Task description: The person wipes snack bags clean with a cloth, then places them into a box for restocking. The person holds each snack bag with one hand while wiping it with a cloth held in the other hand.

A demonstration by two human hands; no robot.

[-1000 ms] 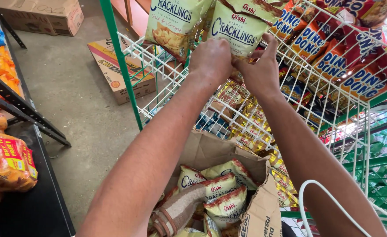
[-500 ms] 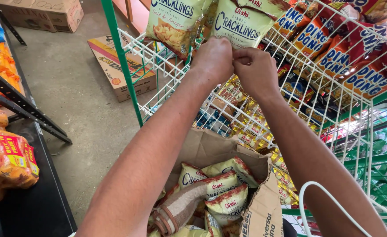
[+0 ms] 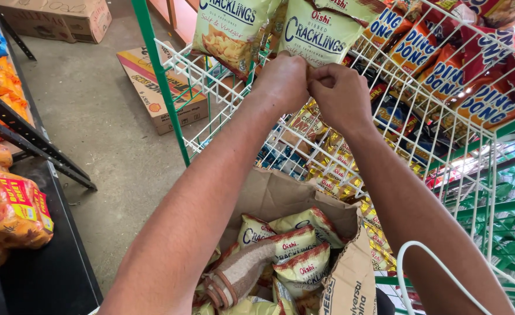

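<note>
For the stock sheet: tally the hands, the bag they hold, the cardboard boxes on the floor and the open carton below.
Hands: 2, left hand and right hand
Pale green snack bag in both hands' grip: 1
Cardboard boxes on the floor: 2, plain brown box and printed box
Open carton of snack bags: 1
Total: 6

Both forearms are bare from elbow to wrist — no sleeves, no watch, no bracelet. The left hand (image 3: 283,81) and right hand (image 3: 340,96), beside the white wire rack (image 3: 210,81), wear no gloves — no rings show.
</note>
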